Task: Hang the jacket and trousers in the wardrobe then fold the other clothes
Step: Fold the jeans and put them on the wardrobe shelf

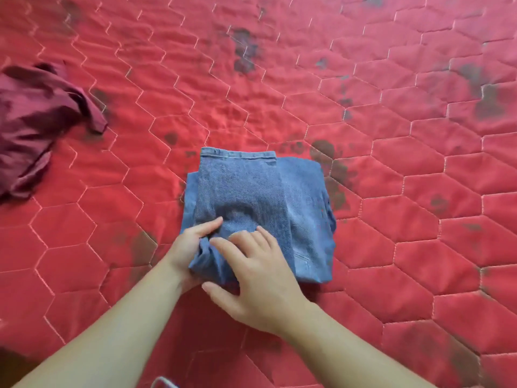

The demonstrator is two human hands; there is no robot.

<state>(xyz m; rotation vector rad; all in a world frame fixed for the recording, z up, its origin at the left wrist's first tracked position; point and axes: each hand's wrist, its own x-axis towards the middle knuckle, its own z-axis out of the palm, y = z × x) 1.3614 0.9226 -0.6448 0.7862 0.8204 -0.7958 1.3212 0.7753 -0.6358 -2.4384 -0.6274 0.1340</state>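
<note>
In the head view, much was cut off or hidden: the maroon garment [36,121] ran past the left edge, so its full shape could not be made out, and a pale curved object [163,382] at the bottom edge was too clipped to identify. The near left corner of the folded blue jeans [260,208] lay buried under both hands, and the layers beneath the top fold were hidden. The jeans sat near the middle of the red quilted bedspread [391,191], well apart from the maroon garment, folded into a compact, nearly square stack whose slightly longer axis ran away from the person, with a stitched hem edge at the far end. The left hand [190,245] gripped the near left corner, thumb lying on top of the denim and the fingers tucked under the bunched cloth, out of sight. The right hand [257,273] rested flat on the near part of the stack, fingers straight and slightly spread, thumb held out to the side. Dark blotches marked the bedspread around the jeans.
</note>
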